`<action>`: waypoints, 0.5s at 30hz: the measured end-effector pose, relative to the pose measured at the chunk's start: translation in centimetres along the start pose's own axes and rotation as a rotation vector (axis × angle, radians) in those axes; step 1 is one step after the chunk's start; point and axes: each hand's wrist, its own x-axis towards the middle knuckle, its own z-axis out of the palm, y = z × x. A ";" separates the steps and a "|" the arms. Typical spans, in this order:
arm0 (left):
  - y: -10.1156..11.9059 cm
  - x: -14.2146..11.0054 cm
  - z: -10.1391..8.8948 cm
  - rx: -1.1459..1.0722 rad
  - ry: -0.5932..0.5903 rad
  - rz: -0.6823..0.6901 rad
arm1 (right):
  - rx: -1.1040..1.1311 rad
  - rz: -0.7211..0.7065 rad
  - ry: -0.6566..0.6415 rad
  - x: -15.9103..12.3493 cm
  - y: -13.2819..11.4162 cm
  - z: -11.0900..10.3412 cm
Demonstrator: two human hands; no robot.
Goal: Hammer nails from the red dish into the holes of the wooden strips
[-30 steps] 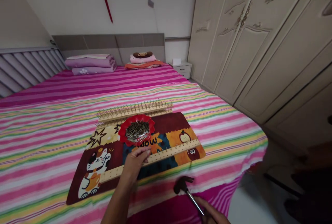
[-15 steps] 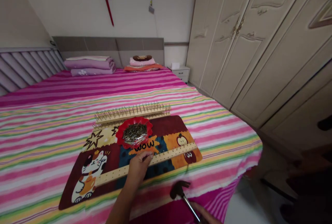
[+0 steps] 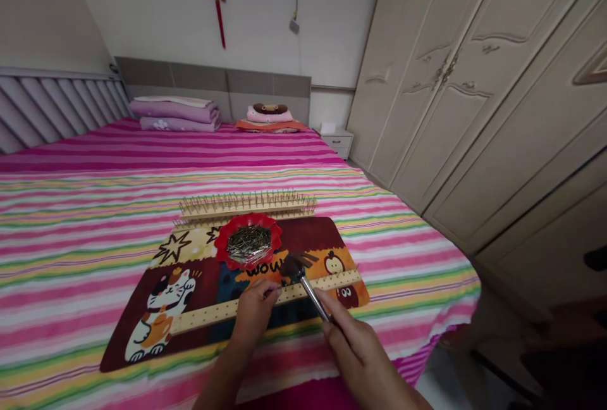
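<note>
My right hand (image 3: 355, 343) is wrapped round the handle of a claw hammer (image 3: 313, 296). The dark hammer head is raised over the pale wooden strip (image 3: 208, 316), just right of my left fingertips. My left hand (image 3: 256, 309) pinches at the strip's middle, on what looks like a thin nail, mostly hidden by the fingers. Small holes run along the strip's left part; short nails stand in its right part, partly covered by the hammer. Behind it a red scalloped bowl (image 3: 220, 257) holds many loose nails (image 3: 249, 242).
A patterned mat (image 3: 213, 277) lies under the strip and bowl on a striped bedspread (image 3: 417, 264). Further back, wooden strips (image 3: 246, 207) bristle with upright nails. Folded bedding (image 3: 175, 112) rests near the headboard (image 3: 199, 84). A wardrobe (image 3: 441, 93) stands to the right.
My right hand has lifted the hammer from the bed's front edge up and left, over the strip. My left hand stays pinched at the strip. The view has shifted slightly.
</note>
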 end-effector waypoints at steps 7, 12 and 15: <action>-0.2 0.1 0.1 0.048 0.004 0.008 | -0.036 -0.053 -0.091 1.2 0.3 0.9; -0.2 -0.1 0.4 0.023 -0.005 0.009 | 0.022 0.120 -0.171 -2.0 0.6 -1.0; -0.2 -0.3 -0.2 -0.034 -0.018 -0.033 | 0.089 0.201 -0.211 -4.6 3.7 -1.5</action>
